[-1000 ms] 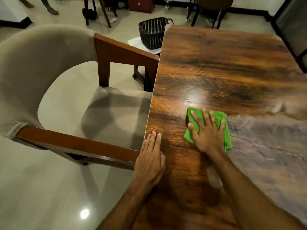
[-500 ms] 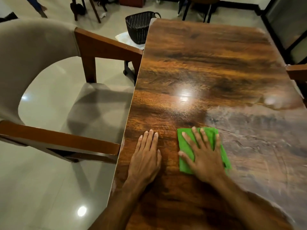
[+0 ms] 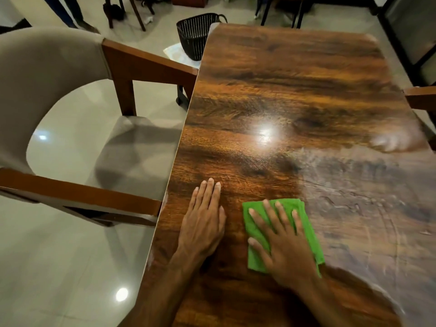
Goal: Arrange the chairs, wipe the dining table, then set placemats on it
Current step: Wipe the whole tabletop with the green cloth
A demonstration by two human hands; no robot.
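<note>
A long, glossy dark-wood dining table (image 3: 295, 90) fills the right of the head view. My right hand (image 3: 283, 244) lies flat with spread fingers on a folded green cloth (image 3: 306, 223), pressing it onto the near part of the tabletop. Flat on the bare wood just left of the cloth rests my left hand (image 3: 203, 223), fingers straight and together, close to the table's left edge. A beige upholstered chair (image 3: 47, 74) with brown wooden arms stands at the table's left side, its arms meeting the edge. Hazy wet streaks cover the tabletop to the right of the cloth.
A black slatted basket (image 3: 195, 34) stands on the floor by the table's far left corner. A second chair's wooden arm (image 3: 422, 97) pokes in at the right edge. More chair legs and a person's legs show at the far end of the room on glossy tile.
My right hand has drawn the green cloth back toward me and slightly left across the table. My left hand stays flat near the left edge. The camera has shifted a little.
</note>
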